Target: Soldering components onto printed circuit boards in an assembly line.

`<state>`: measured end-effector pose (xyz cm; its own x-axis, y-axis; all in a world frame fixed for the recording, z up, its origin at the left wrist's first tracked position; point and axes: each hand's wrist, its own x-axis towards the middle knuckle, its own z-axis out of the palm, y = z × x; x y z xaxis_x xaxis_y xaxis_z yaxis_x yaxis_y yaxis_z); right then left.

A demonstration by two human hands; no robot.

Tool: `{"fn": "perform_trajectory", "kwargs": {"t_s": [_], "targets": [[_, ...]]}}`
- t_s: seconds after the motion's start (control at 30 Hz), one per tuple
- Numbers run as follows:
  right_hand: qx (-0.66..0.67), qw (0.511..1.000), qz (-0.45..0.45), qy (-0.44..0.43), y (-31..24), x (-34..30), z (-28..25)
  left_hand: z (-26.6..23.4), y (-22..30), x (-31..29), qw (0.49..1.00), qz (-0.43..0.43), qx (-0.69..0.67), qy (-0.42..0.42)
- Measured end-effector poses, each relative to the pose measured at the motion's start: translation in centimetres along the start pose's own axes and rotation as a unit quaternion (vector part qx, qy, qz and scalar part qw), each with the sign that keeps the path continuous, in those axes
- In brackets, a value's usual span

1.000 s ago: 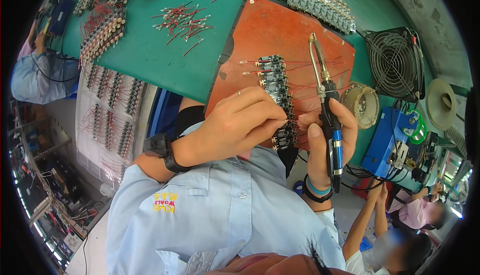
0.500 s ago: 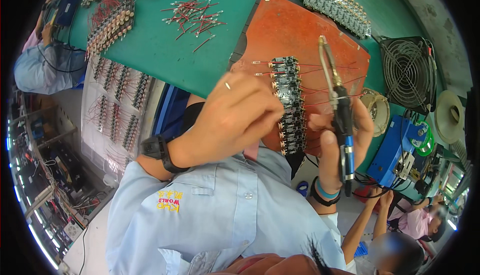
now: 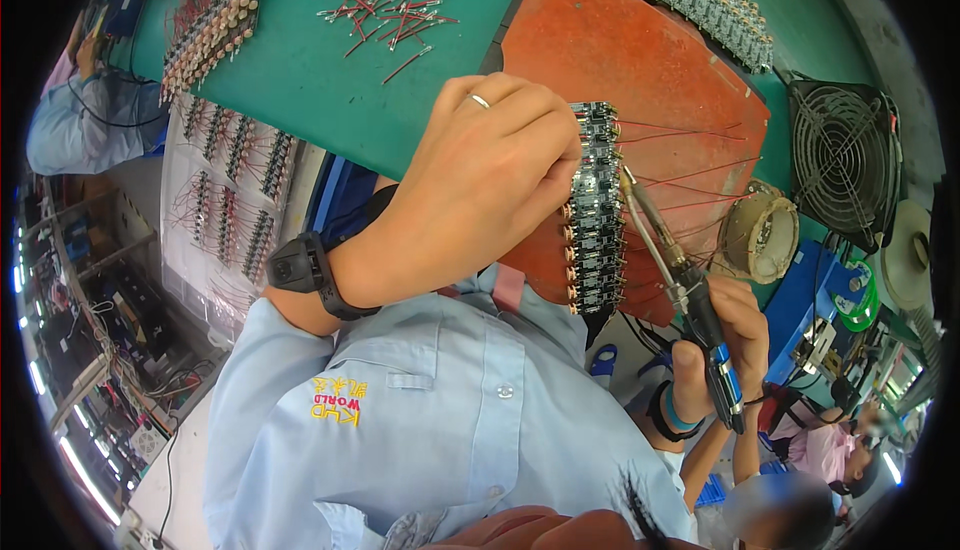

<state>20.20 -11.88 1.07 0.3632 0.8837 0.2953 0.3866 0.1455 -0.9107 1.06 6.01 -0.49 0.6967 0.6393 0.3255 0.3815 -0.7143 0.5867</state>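
A strip of small black circuit boards (image 3: pixel 598 225) lies on a reddish-orange mat (image 3: pixel 650 60). Thin red wires (image 3: pixel 690 172) run out from its right edge. My left hand (image 3: pixel 490 155), ringed and bent over the strip's upper left edge, has its fingers pinched together; whatever is between them is hidden. In my right hand (image 3: pixel 735 325) is a soldering iron (image 3: pixel 710 325) with a thin tube along its shaft. Its tip sits at the strip's right edge, close to a board; contact cannot be made out.
Loose red wires (image 3: pixel 385 10) lie on the green table (image 3: pixel 300 80). More circuit boards (image 3: pixel 705 5) are stacked beyond the mat. On the right are a round pot (image 3: pixel 760 235), a black fan (image 3: pixel 845 160) and a blue device (image 3: pixel 795 295). Board strips fill a pale tray (image 3: pixel 180 260) at left.
The soldering iron has swung from upright to a slant, its tip coming down to the strip's right edge. My left hand has shifted up along the strip. The whole view has shifted slightly.
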Motion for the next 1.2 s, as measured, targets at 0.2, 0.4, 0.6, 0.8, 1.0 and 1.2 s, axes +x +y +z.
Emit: {"fn": "perform_trajectory", "kwargs": {"t_s": [0.2,0.4,0.6,0.8,1.0,1.2], "targets": [[-0.032,0.998,-0.004,-0.050,0.0,0.8,0.4,0.0,-0.1,0.0,1.000,-0.003,-0.002,-0.002],[-0.048,0.997,-0.006,-0.061,0.1,1.1,0.7,0.0,-0.3,0.0,1.000,-0.003,-0.006,-0.004],[-0.053,0.996,0.007,-0.065,-0.2,1.3,0.7,0.0,-0.2,0.0,1.000,-0.003,-0.005,-0.005],[-0.071,0.992,-0.021,-0.104,-0.5,1.5,0.5,0.1,-0.1,0.0,1.000,-0.003,-0.001,-0.011],[-0.051,0.997,-0.049,-0.019,-0.5,0.6,0.3,0.1,-0.1,0.2,1.000,0.003,-0.003,-0.008],[-0.031,0.997,0.003,0.067,-0.6,0.3,0.9,-0.3,-0.3,0.1,1.000,0.006,0.000,-0.002]]}}
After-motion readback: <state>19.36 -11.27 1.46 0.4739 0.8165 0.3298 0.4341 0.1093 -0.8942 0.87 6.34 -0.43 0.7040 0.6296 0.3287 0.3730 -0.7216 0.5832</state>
